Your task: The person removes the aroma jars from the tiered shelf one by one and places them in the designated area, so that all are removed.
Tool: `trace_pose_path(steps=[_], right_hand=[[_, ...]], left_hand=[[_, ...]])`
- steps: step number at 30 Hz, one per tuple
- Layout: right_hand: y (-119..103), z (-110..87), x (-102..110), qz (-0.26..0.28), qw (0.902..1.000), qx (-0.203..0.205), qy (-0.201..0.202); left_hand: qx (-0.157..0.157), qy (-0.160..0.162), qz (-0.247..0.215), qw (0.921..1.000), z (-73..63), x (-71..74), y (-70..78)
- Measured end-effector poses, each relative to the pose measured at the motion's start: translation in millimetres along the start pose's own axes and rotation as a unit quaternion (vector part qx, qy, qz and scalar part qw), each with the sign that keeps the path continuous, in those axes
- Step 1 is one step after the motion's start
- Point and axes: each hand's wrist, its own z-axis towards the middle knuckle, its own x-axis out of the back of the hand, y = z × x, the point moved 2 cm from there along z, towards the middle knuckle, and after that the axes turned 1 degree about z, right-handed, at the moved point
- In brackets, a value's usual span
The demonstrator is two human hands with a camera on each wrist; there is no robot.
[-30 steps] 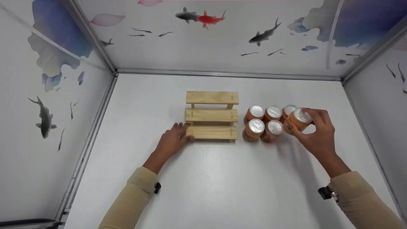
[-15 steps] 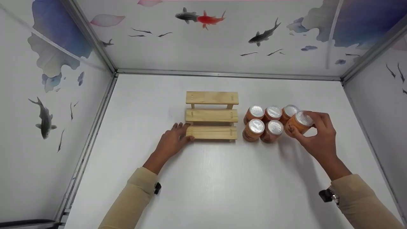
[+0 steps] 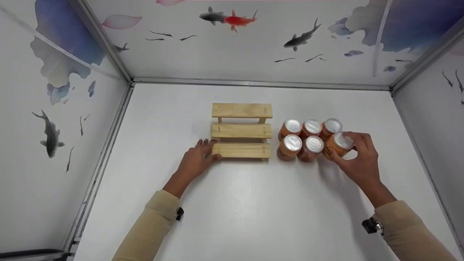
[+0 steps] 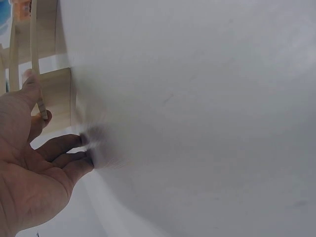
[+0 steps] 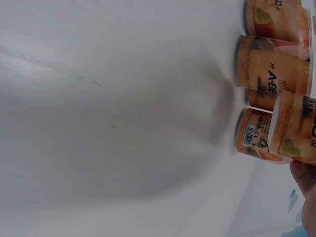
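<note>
My left hand (image 3: 197,159) pinches the left end of the lowest plank on a three-step wooden rack (image 3: 241,131). In the left wrist view the thumb and a finger lie on either side of that plank (image 4: 55,96), while the other fingertips touch the white table. My right hand (image 3: 360,157) grips an orange-labelled can (image 3: 339,145) with a silver lid. The right wrist view has this can (image 5: 296,127) raised off the table beside the others. Several matching cans (image 3: 289,148) stand upright in two close rows between the rack and my right hand.
White panels with painted fish (image 3: 297,36) wall the white table (image 3: 239,206) at the back and both sides. A metal rail (image 3: 253,84) runs along the back edge. Behind the held can stands the back-right can (image 3: 332,125), very near it.
My right hand shifts slightly right, then brings the can down and nearer to me, so the back-right can's lid shows more fully. The left hand and rack stay in place.
</note>
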Motion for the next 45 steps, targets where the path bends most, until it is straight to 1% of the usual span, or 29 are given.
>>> trace_pose_path(steps=[8,14,20,26,33,37,45], right_hand=[[8,-8.2,-7,0.006,0.9998,-0.001,-0.018],[15,-12.7,-12,0.006,0.9992,-0.017,-0.035],[19,-13.3,-16,0.001,0.9986,-0.022,-0.047],[21,-12.9,-19,0.000,0.9984,-0.029,-0.049],[25,-12.2,-23,-0.003,0.9987,-0.023,-0.046],[26,-12.0,-24,-0.001,0.9987,-0.023,-0.046],[28,-11.7,-27,-0.005,0.9990,-0.010,-0.043]], left_hand=[[0.003,0.001,-0.001,1.0000,-0.8,0.3,0.5],[0.004,0.004,-0.005,1.0000,-1.4,0.4,1.0],[0.002,0.006,-0.004,1.0000,-1.0,-0.4,0.2],[-0.006,0.012,-0.011,0.9998,-2.1,-0.5,-0.6],[0.000,0.011,-0.015,0.9998,-1.6,-0.3,-1.3],[0.004,0.007,-0.010,0.9999,-1.1,-0.6,-1.1],[0.003,0.001,0.004,1.0000,-1.8,0.7,1.1]])
